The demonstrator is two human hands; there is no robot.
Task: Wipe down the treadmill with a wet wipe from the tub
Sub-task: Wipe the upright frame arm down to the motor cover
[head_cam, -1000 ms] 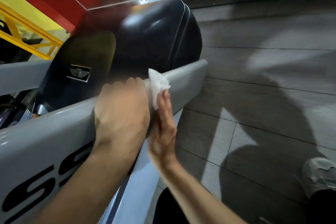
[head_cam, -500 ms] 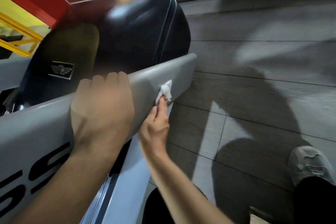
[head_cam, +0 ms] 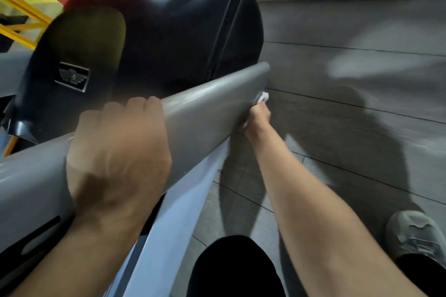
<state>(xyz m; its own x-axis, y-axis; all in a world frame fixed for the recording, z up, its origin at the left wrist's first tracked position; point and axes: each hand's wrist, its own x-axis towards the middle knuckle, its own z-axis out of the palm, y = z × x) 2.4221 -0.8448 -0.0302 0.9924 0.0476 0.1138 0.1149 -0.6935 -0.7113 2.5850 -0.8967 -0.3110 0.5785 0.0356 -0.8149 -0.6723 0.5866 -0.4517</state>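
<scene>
Wipe (head_cam: 263, 97) at rail (head_cam: 212, 113) end, R.

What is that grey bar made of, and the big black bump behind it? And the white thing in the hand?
The grey bar looks like smooth painted metal or hard plastic; it has a soft, dull sheen. The black cover seems to be glossy moulded plastic, with a bright light spot and a seam line. The white wipe looks like soft, crumpled cloth-like paper, bunched in the right hand.
</scene>
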